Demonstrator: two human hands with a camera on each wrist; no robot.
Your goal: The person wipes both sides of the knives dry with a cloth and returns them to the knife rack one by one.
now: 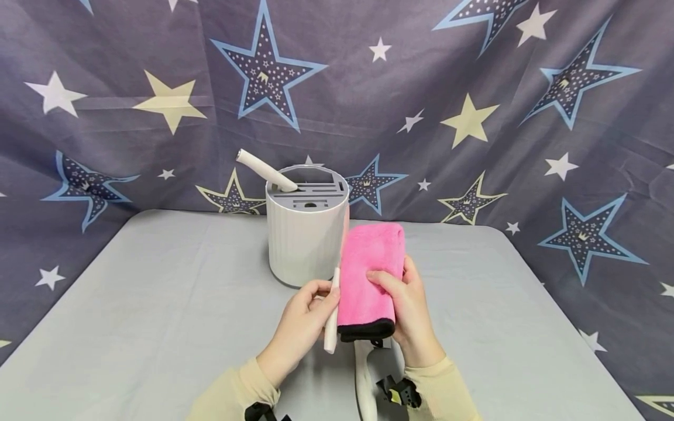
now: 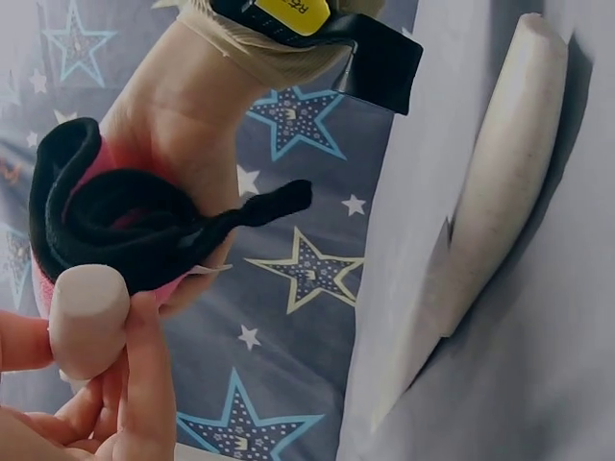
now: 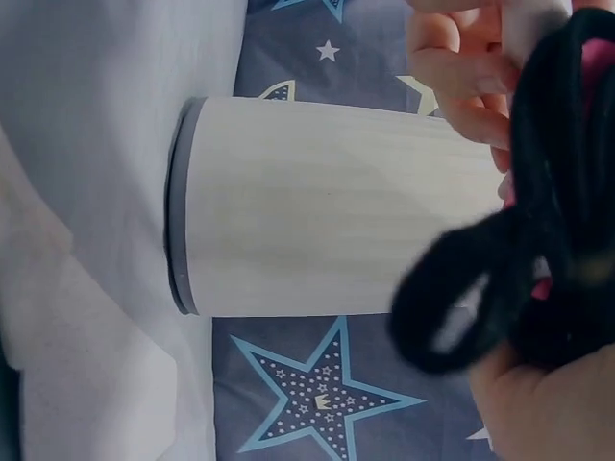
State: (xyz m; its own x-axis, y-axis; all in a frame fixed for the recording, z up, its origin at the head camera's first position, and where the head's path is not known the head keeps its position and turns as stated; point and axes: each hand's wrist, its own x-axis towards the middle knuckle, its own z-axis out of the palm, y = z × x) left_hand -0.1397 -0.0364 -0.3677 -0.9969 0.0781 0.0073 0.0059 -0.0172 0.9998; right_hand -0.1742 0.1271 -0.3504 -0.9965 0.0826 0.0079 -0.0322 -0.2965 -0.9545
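My left hand [image 1: 302, 324] grips a knife [image 1: 331, 333] by its white handle, its pale pinkish blade pointing up and away beside the holder. In the left wrist view the butt of that handle [image 2: 88, 322] shows between thumb and fingers. My right hand [image 1: 413, 307] holds a folded pink cloth [image 1: 370, 275] with black edging, thumb on its front and fingers behind. The cloth lies right along the knife's side. Black trim [image 2: 125, 216] loops at its lower end. Part of the blade is hidden by the cloth.
A white ribbed knife holder [image 1: 305, 245] with a grey slotted top [image 1: 316, 203] stands behind my hands. One white handle [image 1: 263, 169] leans out of it. Another white-handled knife [image 2: 509, 173] lies on the grey table [image 1: 174, 304] near me. A star-patterned curtain [image 1: 368, 105] hangs behind.
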